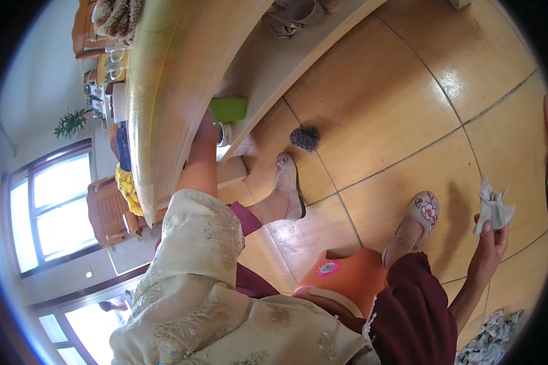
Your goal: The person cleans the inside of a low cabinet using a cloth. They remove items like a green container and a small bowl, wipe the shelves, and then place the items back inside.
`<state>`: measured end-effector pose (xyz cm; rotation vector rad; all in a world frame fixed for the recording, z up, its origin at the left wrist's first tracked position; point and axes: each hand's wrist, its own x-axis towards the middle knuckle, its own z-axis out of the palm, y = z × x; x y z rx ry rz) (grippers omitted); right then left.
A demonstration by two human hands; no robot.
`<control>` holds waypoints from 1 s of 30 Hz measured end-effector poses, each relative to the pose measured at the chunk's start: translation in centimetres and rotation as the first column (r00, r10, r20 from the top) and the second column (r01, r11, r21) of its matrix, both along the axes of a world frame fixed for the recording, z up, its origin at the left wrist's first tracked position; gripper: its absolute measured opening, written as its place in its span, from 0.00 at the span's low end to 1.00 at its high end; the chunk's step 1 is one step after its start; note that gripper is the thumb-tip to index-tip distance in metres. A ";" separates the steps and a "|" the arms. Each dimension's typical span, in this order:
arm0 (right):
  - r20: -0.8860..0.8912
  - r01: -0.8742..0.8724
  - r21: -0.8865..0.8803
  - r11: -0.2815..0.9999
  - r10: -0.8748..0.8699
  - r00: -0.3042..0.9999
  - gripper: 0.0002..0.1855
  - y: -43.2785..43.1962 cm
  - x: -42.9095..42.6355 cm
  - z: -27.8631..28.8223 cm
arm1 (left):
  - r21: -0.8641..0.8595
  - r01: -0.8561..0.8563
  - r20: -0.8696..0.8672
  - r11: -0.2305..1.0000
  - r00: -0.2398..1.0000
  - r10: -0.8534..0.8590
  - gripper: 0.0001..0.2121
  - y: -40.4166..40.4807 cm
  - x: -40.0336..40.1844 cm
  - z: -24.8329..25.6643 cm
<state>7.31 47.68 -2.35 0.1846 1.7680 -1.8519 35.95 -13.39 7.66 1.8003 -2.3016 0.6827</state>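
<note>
My right hand (493,242) pinches a crumpled whitish cloth or tissue (494,205) between thumb and fingers, held above the tiled floor at the right. My left forearm (198,159) reaches in under the edge of a table with a pale, shiny cover (178,82); the hand itself is hidden there. Close to where the arm disappears are a green block-like object (228,109) and a white ring-shaped item (223,134), both on a low shelf or crossbar (265,91).
An orange plastic stool (342,278) is beneath me. A dark fuzzy clump (305,138) lies on the tiles (383,150) near my flowered shoes (423,212). Crumpled greyish material (491,335) is heaped at lower right. Wooden chairs (107,212) stand beyond the table.
</note>
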 end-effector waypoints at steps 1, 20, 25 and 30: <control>0.010 -0.007 -0.004 1.000 0.007 1.000 0.21 -0.3 0.0 0.1 | -0.015 0.018 -0.054 1.000 0.998 -0.019 0.22 0.6 -0.6 0.2; -0.037 -0.049 0.036 0.998 0.050 0.998 0.23 0.3 0.0 -0.4 | -0.057 0.766 -0.757 0.640 0.385 -0.528 0.28 22.5 -18.6 -8.3; -0.027 -0.033 0.107 0.994 0.036 0.999 0.23 1.0 -0.1 -0.2 | -0.053 0.746 -0.794 0.664 0.372 -0.481 0.28 22.9 -22.6 -11.1; -0.034 -0.085 0.157 0.984 0.091 0.995 0.24 1.2 -0.5 0.0 | 0.005 0.742 -0.818 0.671 0.389 -0.424 0.28 22.8 -23.1 -11.7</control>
